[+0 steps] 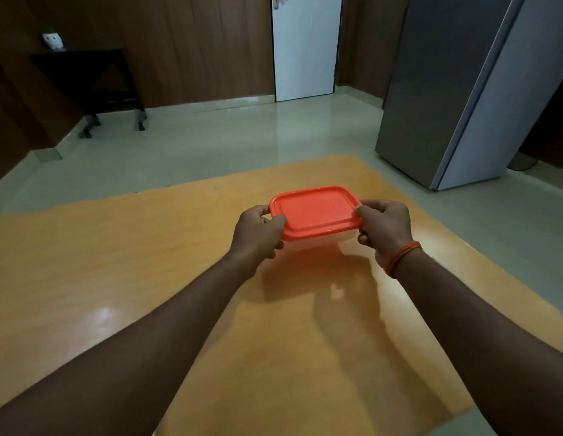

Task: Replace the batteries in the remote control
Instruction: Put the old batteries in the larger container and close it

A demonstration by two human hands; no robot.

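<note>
— Where's the box (318, 243)?

— Over the orange table (116, 262), toward its far edge at 12 o'clock, a touch to the right. It has a clear body and a red lid (315, 212), which is on. I can't tell whether the base touches the table, and I can't make out what's inside.

— And the hands?

— Both are on it. The left hand (258, 229) grips the box's 9 o'clock end, thumb on the lid's rim and fingers curled under. The right hand (385, 228) grips the 3 o'clock end the same way, thumb on top, fingers wrapped round the side. That wrist has an orange thread band (403, 256).

— What's around?

— A grey fridge (447, 89) stands on the floor at 2 o'clock, well apart from the table. There's a white door (305, 48) at 12 o'clock, and a dark side table (85, 73) against the wooden wall at 10 o'clock.
</note>
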